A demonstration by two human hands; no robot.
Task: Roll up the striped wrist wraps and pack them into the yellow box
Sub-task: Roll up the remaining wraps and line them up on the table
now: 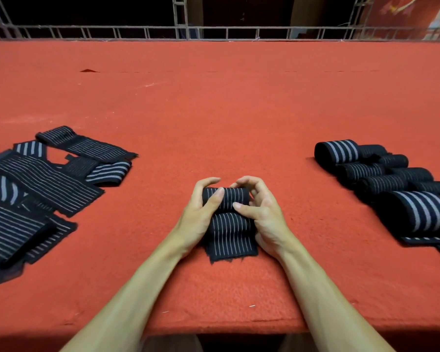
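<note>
A counter [226, 110] covered in red felt-like cloth fills most of the view, running from the near edge to a grey metal rail [214, 31] along the far side, with darkness behind it.

On the left of the counter lies a loose spread of unrolled wraps [43, 189], black with thin pale stripes, flat and overlapping one another at odd angles; some reach past the left edge of the view.

On the right, well apart from them, sits a cluster of rolled wraps [391, 179], dark cylinders packed side by side and touching, a few with broader grey stripes.

Between the two groups, near the front edge, lies the half-rolled wrap [230, 224]. Its far end is wound into a roll and its near end lies flat on the cloth, stripes running toward the person.

The left hand [201, 212] grips the left end of the roll, fingers curled over it and thumb laid across its top. The right hand [262, 214] holds the right end, fingers curled above the roll and thumb pressing just below it.
</note>
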